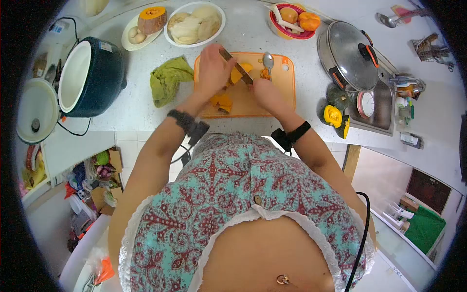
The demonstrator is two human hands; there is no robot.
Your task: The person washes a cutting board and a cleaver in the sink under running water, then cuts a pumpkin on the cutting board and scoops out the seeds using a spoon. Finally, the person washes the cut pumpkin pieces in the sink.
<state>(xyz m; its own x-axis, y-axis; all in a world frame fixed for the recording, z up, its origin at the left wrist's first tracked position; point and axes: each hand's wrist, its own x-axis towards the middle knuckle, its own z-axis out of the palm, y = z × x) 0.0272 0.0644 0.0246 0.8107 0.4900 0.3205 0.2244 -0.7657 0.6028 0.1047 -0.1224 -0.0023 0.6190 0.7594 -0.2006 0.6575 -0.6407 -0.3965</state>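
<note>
My right hand [266, 95] is closed around the near end of a kitchen knife [237, 65], its blade slanting up and to the left. Under the blade lies an orange pumpkin piece [240, 74] on the orange-rimmed cutting board [270, 108]. My left hand [212, 68] has curled fingers against the piece's left side, close to the blade; their tips are partly hidden. More cut pumpkin pieces [222, 103] lie nearer me on the board. At the board's upper right rests a metal spoon [268, 60], with orange pumpkin scraps [265, 74] below it.
A green cloth [170, 80] lies left of the board. Behind are a white bowl [169, 38] of pale food and a plate with a pumpkin half [152, 20]. To the right stand a lidded pan [348, 53], cut green squash [332, 116] and the sink [382, 109].
</note>
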